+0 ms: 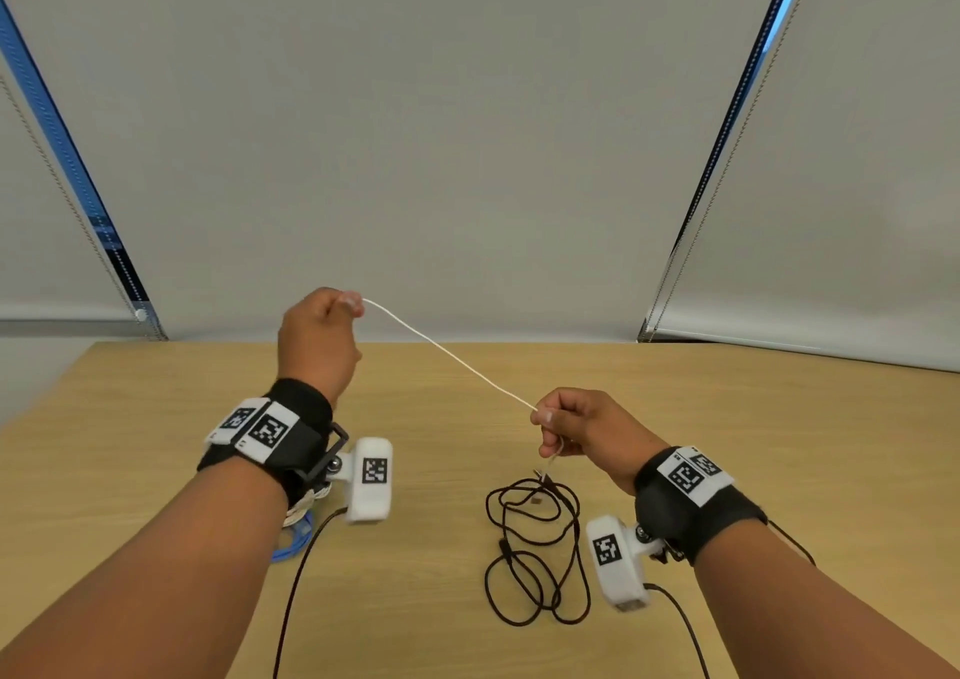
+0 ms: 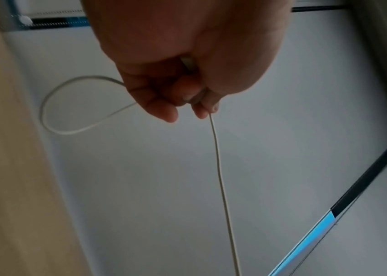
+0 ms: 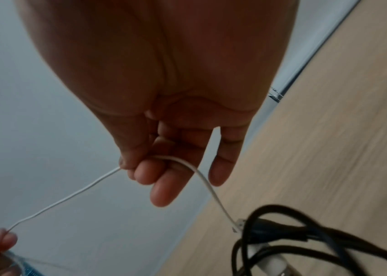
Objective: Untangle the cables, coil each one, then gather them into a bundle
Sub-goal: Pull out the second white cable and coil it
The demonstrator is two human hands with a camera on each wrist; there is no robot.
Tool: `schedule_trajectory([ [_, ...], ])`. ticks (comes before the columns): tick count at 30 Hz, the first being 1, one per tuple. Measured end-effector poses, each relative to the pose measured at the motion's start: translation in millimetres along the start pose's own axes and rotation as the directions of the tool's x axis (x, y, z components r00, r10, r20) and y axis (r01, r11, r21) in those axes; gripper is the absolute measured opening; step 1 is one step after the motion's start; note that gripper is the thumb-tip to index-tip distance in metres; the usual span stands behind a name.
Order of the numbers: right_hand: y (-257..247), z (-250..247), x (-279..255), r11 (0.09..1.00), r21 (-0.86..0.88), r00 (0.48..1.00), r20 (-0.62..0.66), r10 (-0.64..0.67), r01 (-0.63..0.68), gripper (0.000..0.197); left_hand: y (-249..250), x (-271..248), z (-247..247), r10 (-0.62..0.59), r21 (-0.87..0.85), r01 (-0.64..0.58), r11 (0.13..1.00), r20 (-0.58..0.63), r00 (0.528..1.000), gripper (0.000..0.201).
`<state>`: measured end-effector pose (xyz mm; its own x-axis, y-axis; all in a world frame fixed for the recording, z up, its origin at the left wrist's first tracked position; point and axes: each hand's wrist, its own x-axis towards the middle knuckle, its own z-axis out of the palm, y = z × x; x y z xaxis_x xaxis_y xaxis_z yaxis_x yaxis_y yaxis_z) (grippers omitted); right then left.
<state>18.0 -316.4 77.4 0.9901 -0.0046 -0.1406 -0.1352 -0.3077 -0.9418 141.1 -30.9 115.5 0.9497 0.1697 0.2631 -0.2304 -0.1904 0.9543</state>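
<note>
A thin white cable runs taut through the air between my two hands. My left hand is raised above the table's far edge and pinches the cable; in the left wrist view a white loop sticks out beside the left hand. My right hand pinches the cable lower down, and in the right wrist view the white cable drops from my right hand to its plug near a tangled black cable lying on the table.
The wooden table stands before grey window blinds. A blue cable and a pale coil lie partly hidden under my left wrist. Thin black leads run from both wrist cameras toward me.
</note>
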Motion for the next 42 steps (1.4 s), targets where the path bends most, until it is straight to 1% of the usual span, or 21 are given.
schedule_trajectory([
  [5,5.0,-2.8,-0.8,0.998,0.036,0.999,0.001,0.043,-0.043,0.014,-13.1,5.5,-10.2,-0.136,-0.127,0.122,0.984,-0.107,0.985,0.027],
  [7,7.0,-6.4,-1.0,0.994,0.078,0.996,-0.040,0.074,-0.071,0.012,-20.9,2.2,-13.0,-0.183,-0.043,0.183,0.982,0.011,0.983,0.025],
  [8,7.7,-8.5,-0.8,0.987,0.135,0.993,-0.066,0.093,-0.084,0.012,-24.3,-1.3,-14.1,-0.202,0.096,0.190,0.977,0.133,0.970,0.022],
  [9,7.7,-10.3,-0.5,0.971,0.222,0.990,-0.088,0.113,-0.091,0.012,-26.9,-6.5,-14.5,-0.226,0.291,0.146,0.946,0.267,0.937,0.018],
  [11,4.1,-11.5,0.5,0.906,0.415,0.985,-0.110,0.135,-0.077,0.011,-32.8,-21.7,-11.0,-0.320,0.623,-0.043,0.781,0.458,0.829,0.032],
  [13,-3.1,-10.3,1.9,0.844,0.534,0.984,-0.123,0.129,-0.044,0.010,-34.1,-40.5,-1.2,-0.415,0.768,-0.193,0.610,0.518,0.748,0.041],
  [15,-10.6,-6.3,3.3,0.809,0.588,0.986,-0.119,0.115,-0.023,0.010,-29.1,-61.9,12.8,-0.448,0.806,-0.319,0.498,0.554,0.702,0.045],
  [16,-13.8,-3.4,3.4,0.801,0.598,0.988,-0.111,0.111,-0.023,0.010,-25.7,-71.0,20.0,-0.440,0.791,-0.355,0.499,0.584,0.683,0.048],
  [17,-16.0,0.4,2.9,0.799,0.600,0.988,-0.102,0.112,-0.029,0.010,-21.5,-79.0,27.1,-0.410,0.751,-0.364,0.551,0.624,0.666,0.051],
  [19,-17.6,10.2,0.8,0.797,0.602,0.988,-0.088,0.123,-0.045,0.007,-11.9,-91.9,39.7,-0.306,0.591,-0.268,0.761,0.691,0.655,0.045],
  [21,-15.8,19.9,-2.0,0.780,0.624,0.988,-0.084,0.127,-0.047,0.006,-1.3,-103.6,49.6,-0.205,0.420,-0.174,0.891,0.713,0.670,0.034],
  [24,-14.2,25.9,-5.4,0.810,0.586,0.985,-0.139,0.106,-0.005,0.012,1.3,-114.4,56.6,-0.130,0.287,-0.090,0.954,0.664,0.736,0.011],
  [26,-14.5,24.2,-8.3,0.888,0.459,0.981,-0.183,0.066,0.026,0.021,-0.3,-114.3,54.5,-0.119,0.232,-0.046,0.972,0.646,0.754,0.021],
  [28,-14.9,22.3,-12.0,0.953,0.298,0.982,-0.190,0.010,0.048,0.023,1.0,-112.3,50.4,-0.146,0.162,0.052,0.985,0.649,0.747,0.027],
  [30,-15.7,21.9,-14.8,0.981,0.183,0.982,-0.188,-0.026,0.061,0.025,5.0,-110.8,47.0,-0.193,0.052,0.213,0.976,0.664,0.722,0.030],
  [32,-19.5,21.9,-16.2,0.995,0.049,0.979,-0.190,-0.075,0.086,0.026,11.7,-111.3,44.1,-0.209,-0.068,0.367,0.928,0.719,0.663,0.033],
  [35,-23.7,23.2,-15.0,0.980,-0.149,0.978,-0.137,-0.155,0.134,0.014,22.9,-113.7,42.5,-0.125,-0.211,0.464,0.860,0.795,0.593,0.026],
  [36,-23.2,25.4,-14.3,0.971,-0.195,0.982,-0.106,-0.159,0.136,0.011,27.7,-113.2,42.1,-0.084,-0.267,0.472,0.840,0.796,0.599,0.022],
  [38,-18.6,33.0,-13.7,0.941,-0.315,0.987,-0.059,-0.147,0.121,0.018,35.6,-107.7,40.8,-0.008,-0.404,0.457,0.792,0.742,0.670,0.018],
  [40,-14.1,42.1,-16.5,0.907,-0.402,0.988,-0.030,-0.151,0.126,0.025,39.5,-99.5,39.6,-0.002,-0.540,0.486,0.687,0.667,0.745,0.018],
  [42,-12.6,52.0,-19.3,0.914,-0.377,0.988,0.028,-0.149,0.148,0.026,41.1,-91.6,38.0,-0.020,-0.620,0.493,0.611,0.610,0.792,0.017],
])
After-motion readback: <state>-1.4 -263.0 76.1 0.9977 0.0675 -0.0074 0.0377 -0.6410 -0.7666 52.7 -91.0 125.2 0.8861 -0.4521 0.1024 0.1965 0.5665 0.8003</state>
